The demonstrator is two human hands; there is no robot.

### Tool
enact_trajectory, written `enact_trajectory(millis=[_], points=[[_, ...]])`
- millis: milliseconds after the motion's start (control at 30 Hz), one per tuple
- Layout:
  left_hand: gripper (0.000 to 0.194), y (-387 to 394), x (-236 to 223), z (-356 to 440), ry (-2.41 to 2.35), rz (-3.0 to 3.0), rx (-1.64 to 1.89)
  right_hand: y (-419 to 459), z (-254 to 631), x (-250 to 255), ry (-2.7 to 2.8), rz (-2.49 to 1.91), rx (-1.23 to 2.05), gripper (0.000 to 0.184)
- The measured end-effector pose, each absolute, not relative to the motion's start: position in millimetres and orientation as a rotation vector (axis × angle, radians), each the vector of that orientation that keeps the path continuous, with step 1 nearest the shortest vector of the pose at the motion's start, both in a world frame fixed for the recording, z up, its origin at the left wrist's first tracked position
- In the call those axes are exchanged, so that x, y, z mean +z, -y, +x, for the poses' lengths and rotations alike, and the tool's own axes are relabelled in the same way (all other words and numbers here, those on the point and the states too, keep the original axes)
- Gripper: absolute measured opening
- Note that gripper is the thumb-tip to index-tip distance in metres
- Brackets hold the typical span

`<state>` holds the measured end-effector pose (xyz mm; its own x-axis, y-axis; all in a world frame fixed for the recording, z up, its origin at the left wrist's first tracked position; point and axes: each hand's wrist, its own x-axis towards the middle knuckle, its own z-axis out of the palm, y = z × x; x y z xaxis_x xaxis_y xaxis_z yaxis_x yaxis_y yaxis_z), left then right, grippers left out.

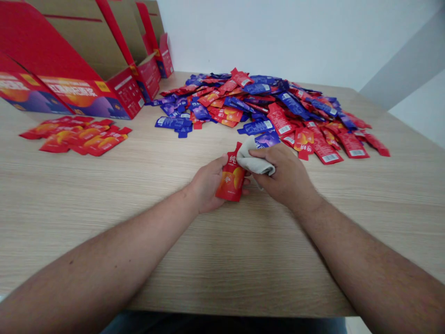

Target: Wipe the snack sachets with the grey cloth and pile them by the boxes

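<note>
My left hand (208,183) holds a red foil sachet (230,182) with an orange fruit print, upright in front of me. My right hand (285,177) is shut on a folded grey cloth (253,157), which presses against the sachet's upper part. Both hands are close together above the wooden table (222,260). Just beyond my right hand lies the near edge of a large heap of red and blue sachets (253,109). My fingers hide part of the held sachet.
Several red display boxes (125,95) stand in a row at the back left. A smaller group of red sachets (81,135) lies in front of them. A white wall (278,37) rises behind the table.
</note>
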<state>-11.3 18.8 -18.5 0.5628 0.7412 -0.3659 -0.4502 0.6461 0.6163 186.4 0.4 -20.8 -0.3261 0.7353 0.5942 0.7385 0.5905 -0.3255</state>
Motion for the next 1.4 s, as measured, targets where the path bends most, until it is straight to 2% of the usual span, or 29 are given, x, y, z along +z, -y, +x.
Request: enact_trajectory(millis=[200, 333, 500, 667, 800, 967, 1133, 1267, 1400], points=[[0.048, -19.3, -17.4, -8.8, -0.651, 0.428, 0.821, 1.5, 185.2, -20.9, 2.219, -1.102, 0.077, 0.043], [0.054, -20.0, -20.4, -12.3, -0.652, 0.492, 0.722, -1.1, 187.4, -21.1, 2.083, -1.181, -0.013, 0.038], [0.047, -18.7, -18.3, -11.6, -0.658, 0.46, 0.801, 0.9, 186.0, -20.6, 2.212, -1.1, 0.06, 0.041], [0.054, -19.5, -19.7, -13.0, -0.655, 0.499, 0.714, -1.2, 187.0, -21.3, 2.074, -1.191, -0.032, 0.036], [0.045, -19.5, -19.6, -10.7, -0.625, 0.452, 0.797, 1.6, 184.9, -20.7, 2.191, -1.115, 0.04, 0.041], [0.055, -19.9, -19.0, -11.5, -0.654, 0.504, 0.713, -0.8, 187.5, -21.5, 2.085, -1.154, -0.034, 0.037], [0.046, -19.2, -17.9, -10.1, -0.654, 0.471, 0.795, -0.6, 186.8, -21.9, 2.203, -1.087, 0.041, 0.04], [0.056, -19.3, -18.3, -11.4, -0.682, 0.503, 0.718, -3.4, 188.6, -23.2, 2.076, -1.143, -0.038, 0.035], [0.047, -19.2, -17.5, -9.2, -0.66, 0.467, 0.789, -0.7, 187.6, -23.1, 2.159, -1.097, 0.032, 0.041]])
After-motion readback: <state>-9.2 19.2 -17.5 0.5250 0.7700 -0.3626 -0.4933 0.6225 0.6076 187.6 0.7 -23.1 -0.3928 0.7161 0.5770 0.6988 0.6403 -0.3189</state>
